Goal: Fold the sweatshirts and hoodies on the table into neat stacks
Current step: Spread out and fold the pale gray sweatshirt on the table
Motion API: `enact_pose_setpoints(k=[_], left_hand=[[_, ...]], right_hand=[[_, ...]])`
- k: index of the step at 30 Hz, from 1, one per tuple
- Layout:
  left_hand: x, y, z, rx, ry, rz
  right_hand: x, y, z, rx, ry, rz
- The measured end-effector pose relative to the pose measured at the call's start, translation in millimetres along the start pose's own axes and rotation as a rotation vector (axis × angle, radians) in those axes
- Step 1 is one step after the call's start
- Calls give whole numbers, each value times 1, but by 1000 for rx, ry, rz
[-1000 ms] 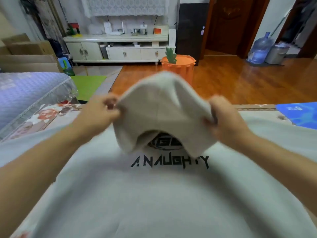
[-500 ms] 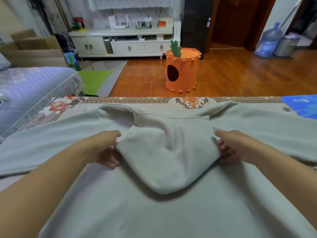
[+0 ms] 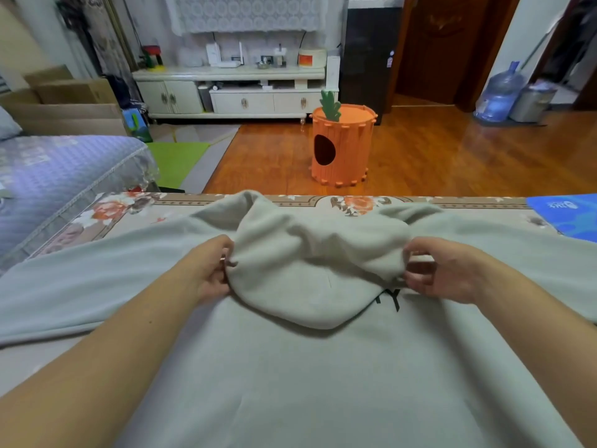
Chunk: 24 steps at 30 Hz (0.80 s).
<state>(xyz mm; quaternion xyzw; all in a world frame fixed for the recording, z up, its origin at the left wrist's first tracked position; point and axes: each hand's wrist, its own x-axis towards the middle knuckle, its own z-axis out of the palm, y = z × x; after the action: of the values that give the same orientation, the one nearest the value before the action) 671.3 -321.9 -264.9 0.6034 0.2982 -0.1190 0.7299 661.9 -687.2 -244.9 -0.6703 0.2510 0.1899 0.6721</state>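
Head view: one pale grey-green hoodie (image 3: 290, 383) lies flat on the desk (image 3: 106, 215), chest side up, body running toward the camera, sleeves spread out left and right. Desk carries a floral cloth, visible along the far edge and at the left.

Hood (image 3: 310, 273) is folded down over the chest, its tip pointing toward the camera. It covers most of the black chest print (image 3: 392, 297); only the last letters show, just under the hood's right edge. Fabric at the neckline is bunched up in a ridge near the far desk edge.

Left hand (image 3: 211, 271): grip clenched on the hood's left edge, fingers curled round the fabric, thumb on top. Right hand (image 3: 442, 270): grip pinches the hood's right edge, fingertips curled in on the cloth. Both forearms come in from the bottom corners and lie above the hoodie body. Both hands are at about the same height, either side of the hood.

Blue sheet or mat (image 3: 568, 215) on the desk's far right corner, touching or just beside the right sleeve; cannot tell which.

Beyond the desk: orange carrot-shaped barrel (image 3: 342, 150) with a dark oval hole and a green leaf top, standing on the wood floor. White low cabinet (image 3: 239, 95) against the far wall with small items on top. Blue water bottle (image 3: 499, 93) near the doorway on the right. Bed or sofa with a lilac quilted cover (image 3: 58, 169) at left, cardboard boxes (image 3: 68, 101) behind it.
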Motion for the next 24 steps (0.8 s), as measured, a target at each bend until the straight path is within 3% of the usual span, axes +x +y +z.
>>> enact_pose_setpoints(k=[4, 7, 10, 12, 14, 16, 18, 21, 24], left_hand=[[1, 17, 19, 350, 28, 128], [-5, 22, 37, 300, 63, 75], [-5, 28, 45, 278, 61, 11], [2, 36, 48, 78, 17, 91], [4, 39, 47, -222, -86, 171], [5, 28, 42, -315, -131, 110], [4, 15, 39, -197, -103, -13], [-3, 11, 48, -24, -59, -60], [-1, 14, 52, 51, -74, -108]], right_hand=[[9, -8, 0, 28, -19, 15], [17, -16, 15, 87, -23, 0], [23, -18, 34, -18, -10, -22], [26, -23, 38, -19, 33, -84], [27, -31, 32, 77, 139, -290], [18, -35, 25, 188, 137, -437], [10, -26, 25, 174, 66, -341], [6, -1, 30, 97, -11, -21], [8, 4, 32, -31, 22, 45]])
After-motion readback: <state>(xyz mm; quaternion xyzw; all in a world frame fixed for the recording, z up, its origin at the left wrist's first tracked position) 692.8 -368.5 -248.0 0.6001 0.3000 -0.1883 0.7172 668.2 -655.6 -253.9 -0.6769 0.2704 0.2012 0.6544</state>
